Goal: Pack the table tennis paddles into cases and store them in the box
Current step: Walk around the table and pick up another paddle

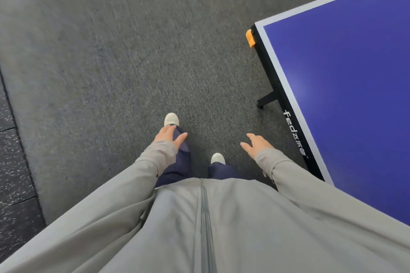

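No paddle, case or box shows in the head view. My left hand [169, 136] hangs in front of my left thigh, fingers apart, holding nothing. My right hand [257, 144] hangs at my right side, also empty with fingers spread, a short way left of the table tennis table's edge. Both arms wear grey sleeves. I look straight down at my own legs and light shoes.
A blue table tennis table [355, 77] with a white border fills the right side; its corner carries an orange guard [250, 38] and a black leg foot [263, 102] sticks out below. Grey carpet [111, 62] covers the floor, with dark speckled rubber flooring [13, 173] at the left.
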`<action>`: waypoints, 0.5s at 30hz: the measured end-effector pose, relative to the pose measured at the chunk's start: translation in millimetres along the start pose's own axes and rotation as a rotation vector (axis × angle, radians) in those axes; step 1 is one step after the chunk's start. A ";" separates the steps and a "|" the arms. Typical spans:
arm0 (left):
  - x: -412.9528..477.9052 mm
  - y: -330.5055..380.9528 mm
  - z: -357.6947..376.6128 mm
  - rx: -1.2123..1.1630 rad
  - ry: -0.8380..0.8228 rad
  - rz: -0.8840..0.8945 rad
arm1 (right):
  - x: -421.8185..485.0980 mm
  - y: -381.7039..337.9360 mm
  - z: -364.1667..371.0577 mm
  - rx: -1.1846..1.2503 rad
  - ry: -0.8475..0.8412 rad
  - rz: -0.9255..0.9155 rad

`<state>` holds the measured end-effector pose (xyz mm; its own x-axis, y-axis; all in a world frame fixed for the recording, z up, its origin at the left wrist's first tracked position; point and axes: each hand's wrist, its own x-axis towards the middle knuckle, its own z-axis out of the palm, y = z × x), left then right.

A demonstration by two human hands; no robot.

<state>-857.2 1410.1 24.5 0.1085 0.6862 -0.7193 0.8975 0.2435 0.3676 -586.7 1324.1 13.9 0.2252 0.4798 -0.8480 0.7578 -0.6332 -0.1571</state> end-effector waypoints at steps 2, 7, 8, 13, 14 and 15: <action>26.6 -9.2 -26.4 0.016 -0.029 -0.028 | 15.1 -32.0 -12.1 -0.008 0.003 0.009; 97.9 -34.0 -127.0 0.075 -0.034 -0.088 | 46.3 -136.6 -51.8 -0.021 0.005 -0.002; 111.8 -36.3 -150.3 0.096 -0.030 -0.090 | 50.7 -159.6 -60.7 -0.034 0.013 -0.022; 177.4 -36.3 -240.8 0.116 0.014 -0.134 | 73.2 -257.3 -107.6 -0.050 0.042 -0.158; 187.7 -32.8 -251.0 0.110 0.014 -0.142 | 79.6 -269.8 -115.5 -0.060 0.042 -0.175; 197.3 -28.5 -259.3 0.107 0.010 -0.148 | 86.6 -279.9 -124.1 -0.075 0.045 -0.184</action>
<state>-972.2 1716.3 24.9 -0.0319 0.6549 -0.7551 0.9438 0.2685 0.1930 -703.4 1618.3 47.2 0.1045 0.6113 -0.7844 0.8318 -0.4861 -0.2680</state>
